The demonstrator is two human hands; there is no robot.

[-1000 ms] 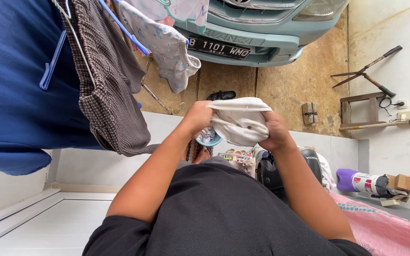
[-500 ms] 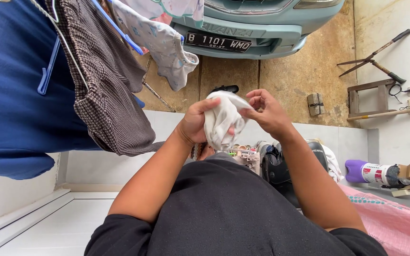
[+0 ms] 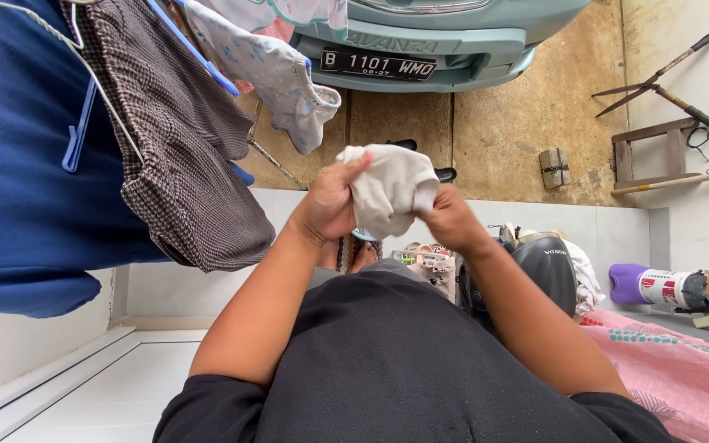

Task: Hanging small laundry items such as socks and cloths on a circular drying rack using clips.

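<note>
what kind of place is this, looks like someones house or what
Most likely a home carport or front yard used for drying laundry. Clothes hang on hangers, such as a checked garment, a parked car stands on the concrete, and garden shears lie by the wall. Both hands hold a white cloth.

Home carport, laundry-drying spot: clothes on hangers point(image 3: 84, 123) far left, parked car point(image 3: 445, 37) far centre, garden shears point(image 3: 662, 78) right, concrete floor point(image 3: 519, 131), white tiled ledge point(image 3: 609, 230)
</note>
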